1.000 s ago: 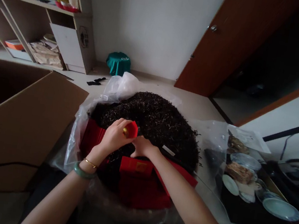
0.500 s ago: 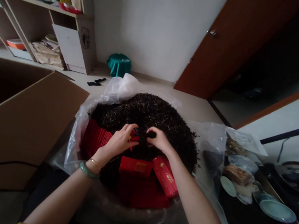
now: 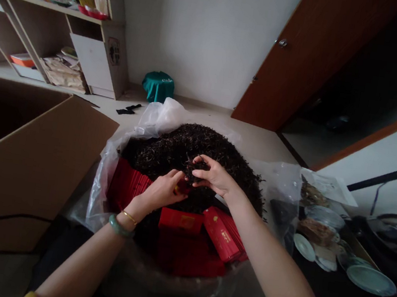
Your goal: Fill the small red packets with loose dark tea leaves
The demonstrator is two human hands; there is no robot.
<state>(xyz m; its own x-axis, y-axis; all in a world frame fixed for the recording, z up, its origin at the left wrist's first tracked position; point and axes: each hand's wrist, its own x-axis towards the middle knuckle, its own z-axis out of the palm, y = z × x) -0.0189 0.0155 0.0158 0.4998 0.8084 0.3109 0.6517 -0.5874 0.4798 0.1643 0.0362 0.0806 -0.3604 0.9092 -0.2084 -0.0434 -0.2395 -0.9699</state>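
A big heap of dark dried leaves, like loose tea [image 3: 210, 143], fills a clear plastic bag [image 3: 102, 181] in front of me. My left hand [image 3: 161, 190], with a bangle and bracelet at the wrist, is closed around a small red packet [image 3: 181, 187], mostly hidden by the fingers. Right beside it, my right hand [image 3: 215, 176] grips a pinch of the dark leaves at the packet's upper edge. Rows of red packets [image 3: 127, 182] lie left of the hands. Nearer me are more red packets [image 3: 187, 254], and a red stack [image 3: 224, 235] lies under my right forearm.
An open cardboard box [image 3: 72, 138] stands at the left. On the right, a dark tray [image 3: 316, 282] carries dishes and a lidded bowl [image 3: 369, 280]. Behind are a teal covered bin [image 3: 158, 87], a shelf unit [image 3: 110, 54] and a brown door [image 3: 269, 79].
My right hand has lifted slightly with leaves in its fingers. My left hand has shifted a little down and right and closed more around the packet.
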